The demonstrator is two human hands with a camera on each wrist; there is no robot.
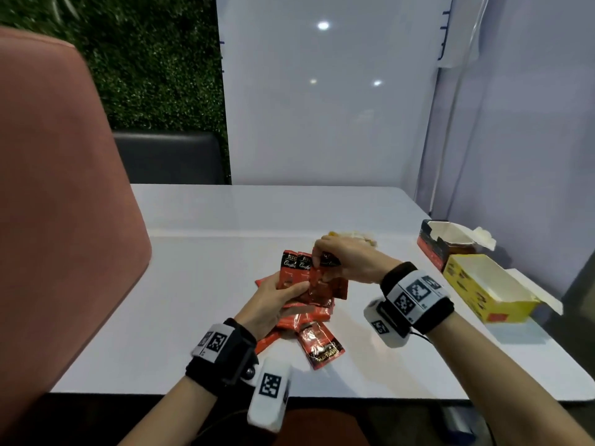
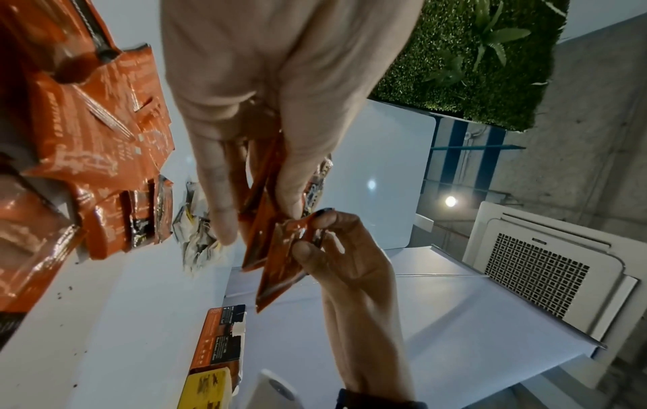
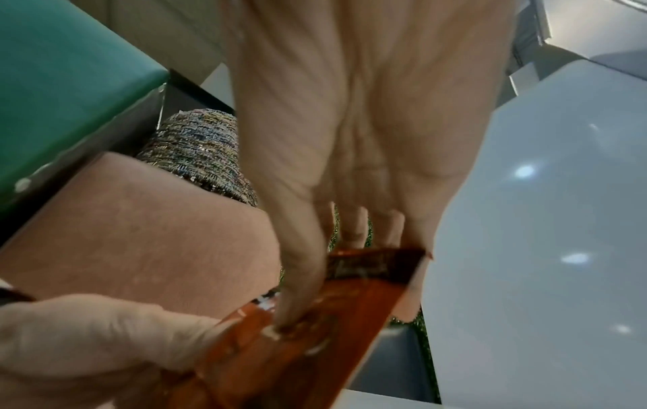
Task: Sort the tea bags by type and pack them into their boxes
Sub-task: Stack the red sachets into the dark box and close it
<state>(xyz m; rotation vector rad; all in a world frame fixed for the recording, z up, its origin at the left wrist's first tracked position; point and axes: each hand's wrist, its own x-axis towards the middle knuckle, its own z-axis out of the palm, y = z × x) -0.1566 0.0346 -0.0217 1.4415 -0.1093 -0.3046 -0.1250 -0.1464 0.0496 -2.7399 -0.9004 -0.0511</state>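
Note:
My left hand (image 1: 283, 296) holds a fan of several red tea sachets (image 1: 297, 273) upright above the white table (image 1: 199, 284). My right hand (image 1: 318, 260) pinches the top edge of the rightmost sachet in that fan. In the left wrist view the left hand (image 2: 259, 155) grips the red sachets (image 2: 269, 249) while the right hand (image 2: 322, 235) pinches one by its corner. The right wrist view has the right hand's thumb (image 3: 301, 290) pressed on a red sachet (image 3: 353, 301). More red sachets (image 1: 318, 346) lie loose on the table under my hands.
An open red-and-black box (image 1: 433, 247) and an open yellow box (image 1: 483, 286) stand at the table's right edge. A small heap of pale tea bags (image 1: 354, 235) lies behind my right hand. A pink chair back (image 1: 58, 204) rises at the left.

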